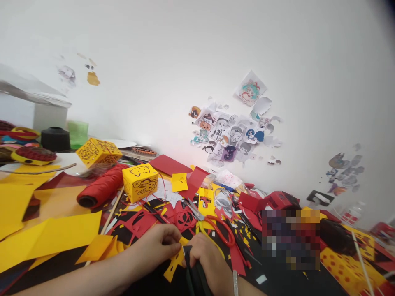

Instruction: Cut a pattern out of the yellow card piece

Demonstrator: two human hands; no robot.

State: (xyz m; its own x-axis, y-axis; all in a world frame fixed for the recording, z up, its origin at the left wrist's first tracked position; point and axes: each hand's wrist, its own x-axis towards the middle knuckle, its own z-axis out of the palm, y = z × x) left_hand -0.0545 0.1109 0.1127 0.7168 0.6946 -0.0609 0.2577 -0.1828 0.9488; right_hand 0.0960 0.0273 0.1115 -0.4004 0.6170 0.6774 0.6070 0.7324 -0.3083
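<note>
My left hand [163, 246] is closed, thumb and fingers pinching a yellow paper cutout [174, 265] with holes in it. Just beside it, my right hand [205, 257] is wrapped round a black-handled tool [197, 277] with a pale, blade-like tip against the paper; its exact kind is partly hidden by the fingers. Behind my hands lie open scissors with orange-red handles [226, 236], blades pointing up and left. Yellow handle loops [202, 226] show beneath my right hand. Red paper scraps [182, 216] lie beyond my fingertips.
Two yellow paper cubes with drawings [140, 183] and a red thread spool [101, 187] stand at the left. Yellow paper sheets [61, 236] cover the left side. A wooden stick [112, 209] lies near my left arm. A pixelated patch [290, 238] sits right. Stickers [230, 131] cover the wall.
</note>
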